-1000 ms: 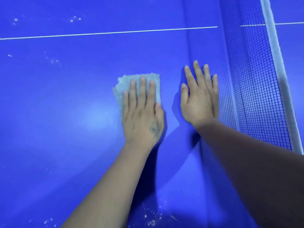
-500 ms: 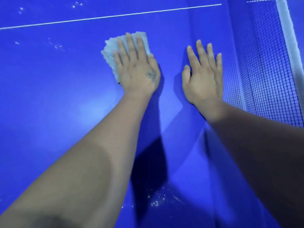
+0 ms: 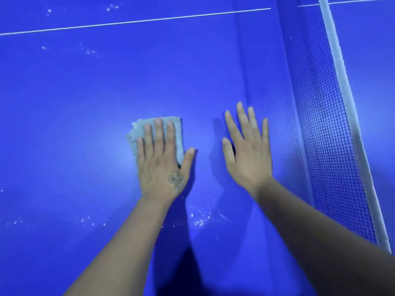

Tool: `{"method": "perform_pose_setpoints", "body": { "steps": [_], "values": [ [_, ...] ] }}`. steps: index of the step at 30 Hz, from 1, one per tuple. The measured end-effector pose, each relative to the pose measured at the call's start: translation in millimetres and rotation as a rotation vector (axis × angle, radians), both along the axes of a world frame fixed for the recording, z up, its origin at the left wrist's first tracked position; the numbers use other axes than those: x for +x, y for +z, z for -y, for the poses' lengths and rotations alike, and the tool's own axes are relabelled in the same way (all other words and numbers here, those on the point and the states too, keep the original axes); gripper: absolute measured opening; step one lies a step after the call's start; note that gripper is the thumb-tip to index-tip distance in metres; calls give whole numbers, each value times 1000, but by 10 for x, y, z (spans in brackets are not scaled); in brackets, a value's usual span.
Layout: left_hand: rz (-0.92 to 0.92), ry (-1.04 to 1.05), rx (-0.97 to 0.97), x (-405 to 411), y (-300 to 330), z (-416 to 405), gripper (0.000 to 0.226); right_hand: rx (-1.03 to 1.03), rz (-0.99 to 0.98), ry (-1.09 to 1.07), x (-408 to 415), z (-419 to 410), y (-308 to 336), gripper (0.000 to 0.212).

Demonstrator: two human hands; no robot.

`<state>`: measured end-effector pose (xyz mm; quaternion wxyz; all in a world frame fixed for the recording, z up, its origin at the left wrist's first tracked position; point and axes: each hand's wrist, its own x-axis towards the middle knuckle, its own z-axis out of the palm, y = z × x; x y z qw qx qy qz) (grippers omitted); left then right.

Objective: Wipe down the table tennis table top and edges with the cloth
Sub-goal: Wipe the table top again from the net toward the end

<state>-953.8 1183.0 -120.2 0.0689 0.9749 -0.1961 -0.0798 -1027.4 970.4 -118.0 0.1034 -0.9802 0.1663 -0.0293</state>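
The fingers (image 3: 159,135) of the left hand (image 3: 162,165) are lying straight and close together on top of a pale grey cloth (image 3: 136,133), pressing it flat onto the blue bench (image 3: 64,103). The thumb is sticking out toward three o'clock, off the cloth and on the bare surface. The cloth is folded into a rough rectangle; its fluffy edge is showing past the fingertips at twelve o'clock and past the little finger at nine o'clock, while the palm is covering its near part. There is a small dark mark on the back of this hand.

Just beside it, at three o'clock, the right hand (image 3: 249,159) is holding nothing. Its fingers (image 3: 243,122) are spread straight and slightly fanned, pointing toward twelve o'clock. Whether the palm is touching the surface or hovering just over it, I cannot tell; a faint shadow is lying along its left side.

Both bare forearms are reaching in from six o'clock.

At three o'clock from the right hand, the dark mesh net (image 3: 327,129) is standing upright, with a white band (image 3: 339,67) running along its top edge. Toward twelve o'clock a thin white line (image 3: 136,21) is crossing the bench. Small white specks (image 3: 199,220) are scattered near the left wrist at six o'clock, and more (image 3: 90,51) are dotted at eleven o'clock.
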Motion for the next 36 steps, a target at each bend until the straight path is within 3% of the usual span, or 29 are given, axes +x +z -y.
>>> {"method": "perform_pose_setpoints", "body": {
  "steps": [8,15,21,28,33,36],
  "values": [
    [7,240,-69,740,-37,362,79,17,-42,-106,-301,-22,-78,60],
    [83,-64,-164,59,-86,1052,63,45,29,-108,-289,-15,-101,57],
    [9,-214,-99,-718,-2,479,63,34,25,-123,-296,-18,-107,55],
    [-10,27,-8,-291,25,-179,74,30,15,-123,-301,-20,-124,57],
    [26,181,-58,413,-50,236,73,19,11,-116,-326,-13,-124,56],
    [34,125,-90,543,-77,681,68,-1,21,-107,-335,-21,-137,55]
  ]
}}
